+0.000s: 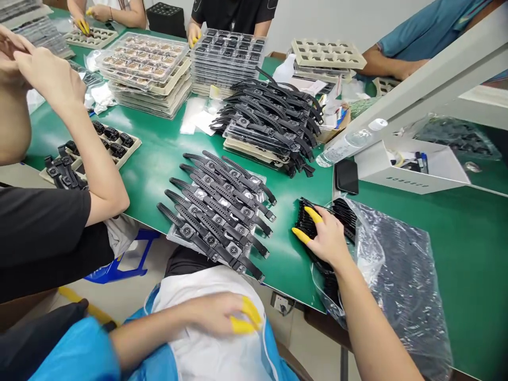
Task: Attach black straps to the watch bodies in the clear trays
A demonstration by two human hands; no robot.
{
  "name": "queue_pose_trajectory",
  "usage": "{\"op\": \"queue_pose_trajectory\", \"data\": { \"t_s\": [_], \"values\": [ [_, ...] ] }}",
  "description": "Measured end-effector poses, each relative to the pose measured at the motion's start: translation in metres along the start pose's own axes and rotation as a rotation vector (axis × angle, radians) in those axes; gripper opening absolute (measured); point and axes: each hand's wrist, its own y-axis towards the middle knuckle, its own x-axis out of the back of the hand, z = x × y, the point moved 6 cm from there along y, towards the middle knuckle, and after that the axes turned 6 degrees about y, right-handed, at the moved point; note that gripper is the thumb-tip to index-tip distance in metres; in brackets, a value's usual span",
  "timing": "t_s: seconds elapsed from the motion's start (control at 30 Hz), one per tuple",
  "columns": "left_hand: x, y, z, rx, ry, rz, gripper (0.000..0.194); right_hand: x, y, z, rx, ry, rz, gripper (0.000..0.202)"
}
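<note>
My right hand (327, 235), with yellow covers on thumb and finger, rests on a bundle of black straps (345, 214) at the mouth of a clear plastic bag (405, 275). Its thumb and finger are spread slightly; whether a strap is between them is unclear. My left hand (226, 315), also with yellow finger covers, hangs over my lap, blurred, with thumb and finger apart and nothing visible between them. Ahead of it, a clear tray (177, 235) at the table edge carries rows of black watches with straps (218, 219).
Behind the tray stands a stack of strapped watches (273, 116). Tray stacks (151, 79) stand farther back. A bottle (351, 143), a phone (346, 176) and a white box (413, 169) lie right. A person's arm (95, 153) reaches in at left; others sit across.
</note>
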Motion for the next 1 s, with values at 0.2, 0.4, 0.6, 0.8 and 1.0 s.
{"op": "queue_pose_trajectory", "data": {
  "t_s": [0.2,0.4,0.6,0.8,1.0],
  "values": [
    [0.131,-0.157,0.048,0.626,-0.045,-0.84,0.042,0.005,0.006,0.004,-0.041,0.046,-0.023,0.08],
    [0.186,-0.156,0.029,0.889,0.525,-1.057,0.024,0.01,0.013,0.007,-0.089,0.081,-0.014,0.08],
    [0.194,-0.116,-0.004,1.103,1.073,-0.743,0.015,0.011,0.013,0.009,-0.099,0.08,-0.022,0.078],
    [0.211,-0.129,-0.007,1.024,0.873,-0.842,0.017,0.011,0.014,0.008,-0.113,0.091,-0.012,0.08],
    [0.185,-0.123,-0.003,0.359,-0.121,-1.278,0.035,0.012,0.015,0.009,-0.119,0.098,-0.011,0.079]
  ]
}}
